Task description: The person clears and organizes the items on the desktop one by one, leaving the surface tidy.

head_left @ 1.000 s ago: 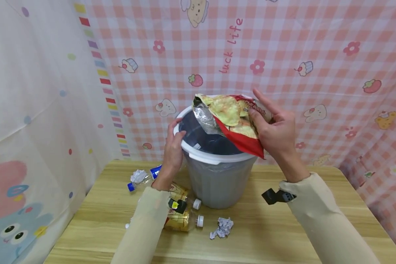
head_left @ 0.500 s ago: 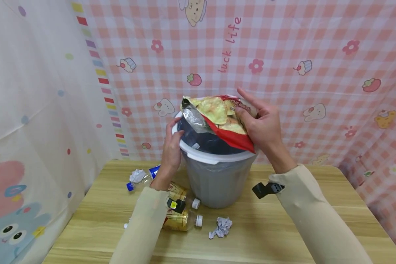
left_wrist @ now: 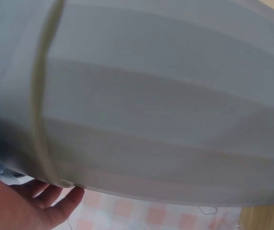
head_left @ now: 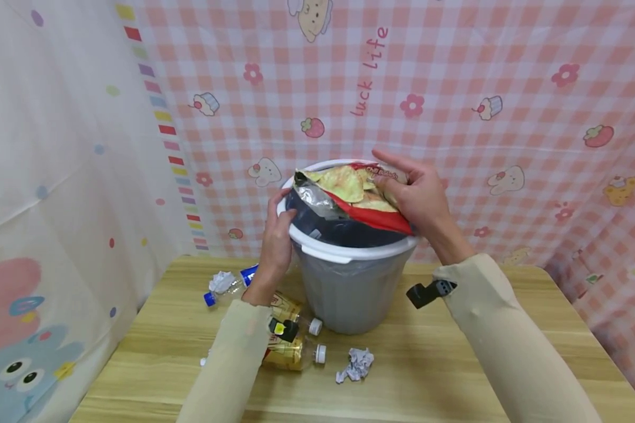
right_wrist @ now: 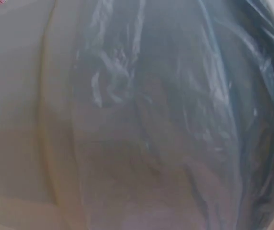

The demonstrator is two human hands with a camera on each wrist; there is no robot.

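Observation:
A grey bin (head_left: pixel 351 294) with a white rim stands upright on the table. My left hand (head_left: pixel 276 244) grips its rim at the left, thumb over the inner side. The left wrist view shows that hand's fingers (left_wrist: pixel 65 206) against the bin's ribbed outer wall (left_wrist: pixel 151 105). Over the mouth, my right hand (head_left: pixel 423 197) pinches a torn, red and yellow potato chip bag (head_left: pixel 344 185). The bag lies tilted, its silvery inside showing at the left. A thin plastic liner (right_wrist: pixel 142 105) hangs over the bin's outside in the right wrist view, where the bag is out of sight.
On the wooden table (head_left: pixel 465 364), a crumpled paper ball (head_left: pixel 358 364) lies before the bin. Bottles with yellow labels (head_left: pixel 288 355) lie left of it, partly behind my left sleeve. A blue-capped bottle (head_left: pixel 235 288) and another paper ball (head_left: pixel 221 282) are farther left. A checked cloth (head_left: pixel 455 70) hangs behind.
My right hand has carried the chip bag leftward, then lowered it closer to the bin's mouth. My left hand has stayed on the rim.

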